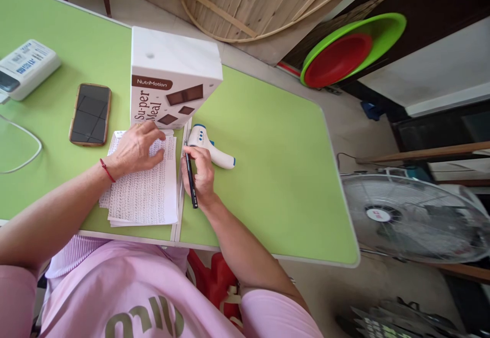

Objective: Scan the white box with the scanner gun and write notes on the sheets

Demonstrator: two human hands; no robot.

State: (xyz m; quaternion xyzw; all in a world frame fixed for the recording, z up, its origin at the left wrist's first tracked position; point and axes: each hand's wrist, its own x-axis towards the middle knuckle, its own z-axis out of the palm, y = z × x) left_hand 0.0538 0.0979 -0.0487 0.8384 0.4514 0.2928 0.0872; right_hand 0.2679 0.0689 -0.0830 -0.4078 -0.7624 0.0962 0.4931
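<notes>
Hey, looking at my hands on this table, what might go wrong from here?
The papers lie loose and uneven under the left hand, so they might slip if it shifts.
The right hand, gripping the pen, is close beside the thermometer and might nudge it.
The left hand could also bump the box just beyond it.

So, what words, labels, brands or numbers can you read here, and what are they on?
"NutriMotion": white box, brown band.
"Su-per Meal": white box, below that band.
White device: label too blurred.
Paper sheets: rows of writing, too small.
Pink top: large letters, unclear.
Fan badge: too blurred.
Pen: marks too small.
</notes>
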